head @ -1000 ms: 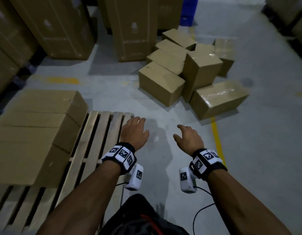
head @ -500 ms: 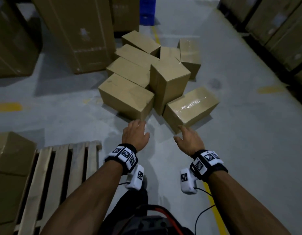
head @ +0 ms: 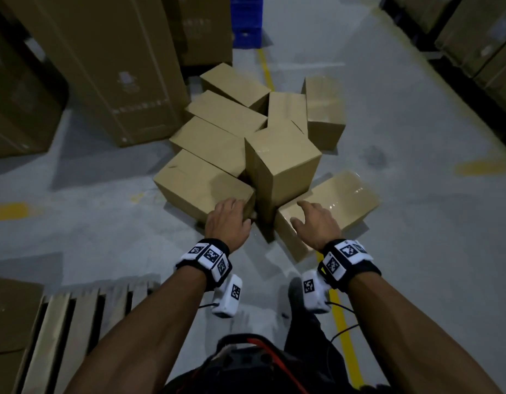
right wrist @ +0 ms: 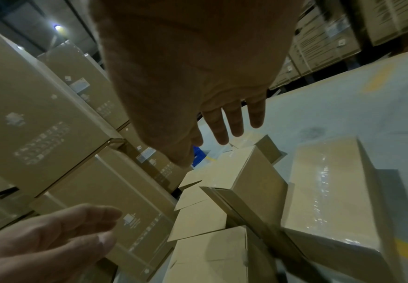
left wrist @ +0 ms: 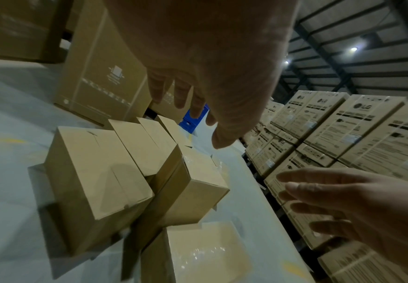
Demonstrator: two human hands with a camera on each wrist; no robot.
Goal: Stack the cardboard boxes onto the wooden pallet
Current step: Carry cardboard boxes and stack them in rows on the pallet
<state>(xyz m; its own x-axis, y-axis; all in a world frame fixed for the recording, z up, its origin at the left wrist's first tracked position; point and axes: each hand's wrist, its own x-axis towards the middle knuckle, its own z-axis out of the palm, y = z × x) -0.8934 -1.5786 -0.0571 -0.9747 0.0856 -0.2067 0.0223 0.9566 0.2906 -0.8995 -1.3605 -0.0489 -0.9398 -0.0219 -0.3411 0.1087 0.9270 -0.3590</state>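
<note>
Both hands reach forward over a heap of cardboard boxes (head: 246,155) on the grey floor (head: 416,166), palms down, fingers spread and holding nothing. The left hand (head: 228,223) hovers over the near corner of the flat box on the left (head: 200,183); whether it touches cannot be told. The right hand (head: 317,223) is above the tape-shiny box (head: 340,200) lying at the right. Between them stands a tall box (head: 280,166) on end, leaning among the others.

From the head view the wooden pallet (head: 75,322) shows at the lower left, with a box already on it (head: 10,317), well apart from the heap. The wrist views show instead the racks of printed cartons (left wrist: 343,134) along the aisle and each open palm from below. The boxes are plain brown, sealed with clear tape, lying at mixed angles against one another.
</note>
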